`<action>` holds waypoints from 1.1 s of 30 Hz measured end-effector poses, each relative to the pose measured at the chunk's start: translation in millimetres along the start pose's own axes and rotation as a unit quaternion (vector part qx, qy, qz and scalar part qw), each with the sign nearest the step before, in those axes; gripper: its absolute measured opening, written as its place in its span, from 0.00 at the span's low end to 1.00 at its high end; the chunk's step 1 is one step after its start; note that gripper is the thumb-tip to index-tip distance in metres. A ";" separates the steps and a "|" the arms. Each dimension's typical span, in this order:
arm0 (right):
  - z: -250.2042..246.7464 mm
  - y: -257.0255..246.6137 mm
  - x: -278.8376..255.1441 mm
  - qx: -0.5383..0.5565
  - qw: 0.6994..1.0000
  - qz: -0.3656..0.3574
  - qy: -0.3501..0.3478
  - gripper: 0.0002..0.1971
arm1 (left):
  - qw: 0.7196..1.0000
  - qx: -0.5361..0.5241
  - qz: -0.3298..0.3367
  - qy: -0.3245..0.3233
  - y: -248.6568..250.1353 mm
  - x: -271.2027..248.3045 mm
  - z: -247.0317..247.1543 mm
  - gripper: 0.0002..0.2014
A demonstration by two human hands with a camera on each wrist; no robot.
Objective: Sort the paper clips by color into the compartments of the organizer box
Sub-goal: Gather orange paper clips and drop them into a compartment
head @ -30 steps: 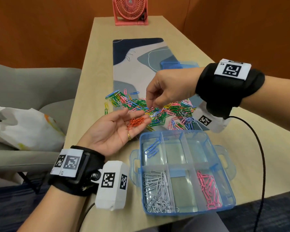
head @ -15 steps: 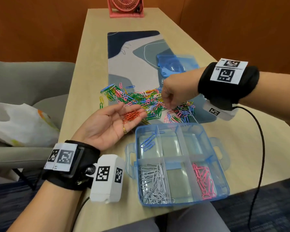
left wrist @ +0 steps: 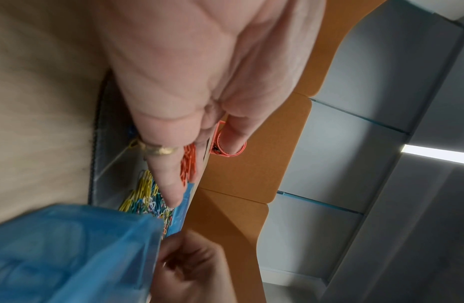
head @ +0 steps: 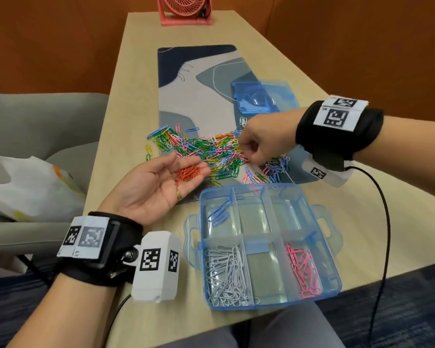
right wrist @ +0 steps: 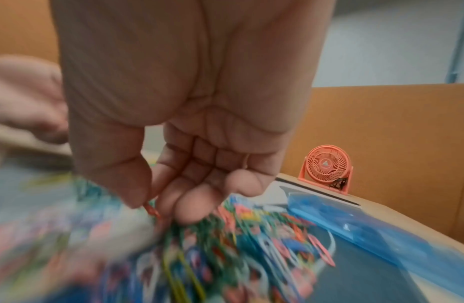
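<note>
A mixed-colour pile of paper clips (head: 211,151) lies on the desk mat. My left hand (head: 183,163) is held palm up beside it, fingers straight, carrying a small bunch of orange clips (head: 187,172), also seen on the fingers in the left wrist view (left wrist: 188,162). My right hand (head: 249,159) reaches down into the right part of the pile. In the right wrist view its thumb and forefinger pinch one orange clip (right wrist: 153,211). The blue organizer box (head: 201,247) sits in front, holding blue clips (head: 219,213), white clips (head: 226,275) and pink clips (head: 303,272) in separate compartments.
The box's blue lid (head: 261,99) lies on the mat (head: 194,84) behind the pile. A pink fan (head: 186,8) stands at the table's far end. A white bag (head: 28,189) rests on the grey chair at left. A black cable (head: 384,222) hangs from my right wrist.
My right hand has moved to the right over the pile and lowered its fingertips onto a clip. The left hand has stayed palm up with the orange clips.
</note>
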State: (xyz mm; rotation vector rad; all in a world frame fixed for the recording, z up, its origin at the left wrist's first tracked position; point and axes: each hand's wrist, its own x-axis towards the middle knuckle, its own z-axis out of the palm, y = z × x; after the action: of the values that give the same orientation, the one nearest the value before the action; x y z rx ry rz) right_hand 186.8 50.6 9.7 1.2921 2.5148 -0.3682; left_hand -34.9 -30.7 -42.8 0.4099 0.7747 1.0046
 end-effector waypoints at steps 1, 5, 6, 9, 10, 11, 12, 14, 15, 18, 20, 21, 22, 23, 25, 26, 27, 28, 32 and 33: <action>-5.5 -2.9 -1.5 0.020 1.000 -0.009 0.022 0.06 | 1.000 0.003 -0.007 0.000 -0.4 0.3 0.5 0.26; -23.7 -25.6 -1.9 0.093 0.992 -0.063 0.053 0.03 | 1.000 0.010 -0.028 -0.008 -3.7 1.9 1.9 0.21; -25.9 -32.8 -1.0 0.103 0.991 -0.075 0.050 0.04 | 0.999 0.012 -0.031 -0.010 -4.6 2.3 1.9 0.21; -27.6 -52.6 3.4 0.112 0.987 -0.110 0.045 0.07 | 0.999 0.020 -0.036 -0.013 -7.3 3.1 3.2 0.21; -27.1 -57.6 5.3 0.113 0.986 -0.119 0.042 0.08 | 0.999 0.018 -0.036 -0.016 -8.1 2.9 4.2 0.20; -26.2 -61.2 7.2 0.112 0.985 -0.125 0.040 0.08 | 0.999 0.012 -0.034 -0.019 -8.6 2.8 5.0 0.19; -25.6 -63.2 8.8 0.110 0.985 -0.129 0.037 0.08 | 0.999 0.005 -0.032 -0.024 -9.0 2.6 5.7 0.19; -25.1 -61.1 11.5 0.102 0.986 -0.125 0.033 0.08 | 0.999 -0.001 -0.031 -0.029 -9.0 3.1 5.7 0.19; -25.1 -57.1 12.7 0.089 0.989 -0.116 0.035 0.09 | 0.999 0.000 -0.031 -0.027 -8.7 3.5 5.1 0.19; -23.7 -38.4 15.1 0.006 0.997 -0.065 0.041 0.09 | 0.999 0.000 -0.025 -0.020 -7.8 4.0 3.1 0.19; -19.0 -25.0 15.6 -0.044 0.998 -0.028 0.030 0.10 | 1.000 0.000 -0.019 -0.020 -7.4 4.3 2.1 0.20; -16.2 -19.3 16.1 -0.054 0.998 -0.015 0.021 0.10 | 1.000 0.000 -0.020 -0.022 -7.3 4.8 1.7 0.21; -13.8 -14.5 16.6 -0.057 0.998 -0.006 0.013 0.10 | 0.999 0.000 -0.022 -0.023 -7.3 4.6 1.6 0.21; -11.7 -11.2 17.6 -0.056 0.998 -0.002 0.006 0.10 | 0.999 0.001 -0.024 -0.023 -7.0 4.8 1.6 0.21; -8.9 -7.2 20.8 -0.051 0.999 -0.001 0.005 0.10 | 1.000 0.003 -0.024 -0.019 -6.3 4.7 1.4 0.20; -8.4 -6.1 22.1 -0.048 0.999 -0.001 0.010 0.10 | 1.000 0.003 -0.023 -0.017 -5.9 4.5 1.5 0.20; -8.1 -5.2 23.6 -0.045 0.999 0.000 0.015 0.09 | 1.000 0.002 -0.023 -0.016 -5.4 4.5 1.4 0.20; -7.9 -4.9 24.6 -0.044 0.999 0.001 0.017 0.08 | 1.000 0.002 -0.022 -0.014 -5.2 4.3 1.6 0.20; -5.6 -6.2 27.6 -0.046 0.999 -0.001 0.011 0.06 | 1.000 0.009 -0.022 -0.012 -4.5 4.2 0.6 0.21; -4.4 -6.7 28.5 -0.050 0.999 -0.004 0.010 0.05 | 1.000 0.011 -0.022 -0.011 -4.5 4.4 0.2 0.21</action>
State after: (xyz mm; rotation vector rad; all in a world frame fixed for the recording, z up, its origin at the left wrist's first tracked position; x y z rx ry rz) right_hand 164.9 69.6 3.9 1.2546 2.5214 -0.2277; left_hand -30.8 -29.1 -47.3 0.4209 0.7727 0.9490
